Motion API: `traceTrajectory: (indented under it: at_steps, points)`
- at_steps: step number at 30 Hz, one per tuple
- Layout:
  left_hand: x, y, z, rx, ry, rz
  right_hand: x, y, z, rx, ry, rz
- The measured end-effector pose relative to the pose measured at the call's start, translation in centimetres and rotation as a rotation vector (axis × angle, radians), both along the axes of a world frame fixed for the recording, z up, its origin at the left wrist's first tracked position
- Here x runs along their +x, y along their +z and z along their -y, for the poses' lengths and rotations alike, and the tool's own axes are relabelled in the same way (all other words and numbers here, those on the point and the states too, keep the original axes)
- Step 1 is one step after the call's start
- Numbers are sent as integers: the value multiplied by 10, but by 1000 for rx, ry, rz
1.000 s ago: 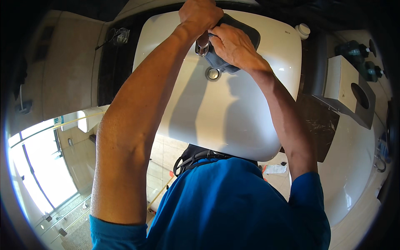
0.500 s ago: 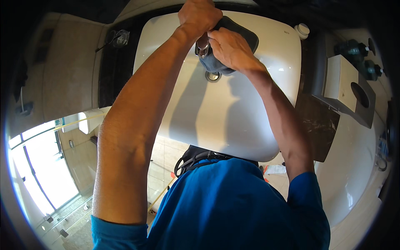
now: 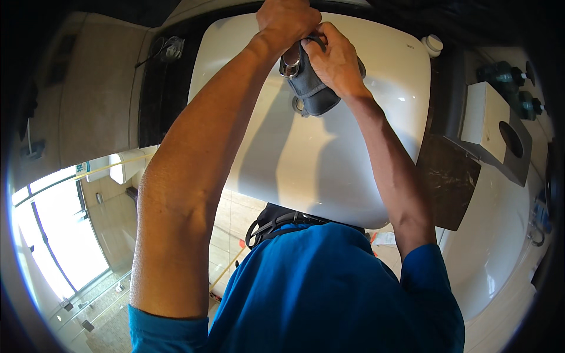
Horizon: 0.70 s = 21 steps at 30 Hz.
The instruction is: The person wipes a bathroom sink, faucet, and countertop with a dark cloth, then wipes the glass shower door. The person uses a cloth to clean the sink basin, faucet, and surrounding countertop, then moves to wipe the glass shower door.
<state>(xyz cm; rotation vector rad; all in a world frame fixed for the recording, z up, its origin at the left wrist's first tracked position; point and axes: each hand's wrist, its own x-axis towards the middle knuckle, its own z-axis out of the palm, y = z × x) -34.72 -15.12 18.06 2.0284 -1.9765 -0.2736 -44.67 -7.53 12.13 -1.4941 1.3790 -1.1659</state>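
Note:
A chrome faucet (image 3: pixel 290 63) stands at the far rim of a white washbasin (image 3: pixel 353 170). My left hand (image 3: pixel 288 22) is closed in a fist at the faucet's top; what its curled fingers grip is hidden. Close against it on the right, my right hand (image 3: pixel 335 62) pinches a dark grey cloth (image 3: pixel 315 97) between thumb and fingers. The cloth lies bunched along the faucet's right side and hangs down into the basin. Its lower end partly covers the round metal drain (image 3: pixel 299 106).
A small white jar (image 3: pixel 432 45) stands by the basin's right corner. Farther right are a tissue box (image 3: pixel 487 120), green bottles (image 3: pixel 505 75) and a white bathtub (image 3: pixel 494 259). A clear, crumpled item (image 3: pixel 170 48) lies on the dark counter at left.
My right hand has lifted and turned, its fingers now up beside my left fist. The cloth has shifted and its lower end hangs nearer, over the drain. My left hand has barely moved.

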Motion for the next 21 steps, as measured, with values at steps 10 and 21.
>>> traceTrajectory:
  at_steps: [10, 21]
  points:
    - [4, -5, 6, 6, -38, 77, 4, 2, -10, -19, 21, 108]
    - [9, -8, 7, -15, -55, 33, 15, -10, -46, -93, 68, 146]
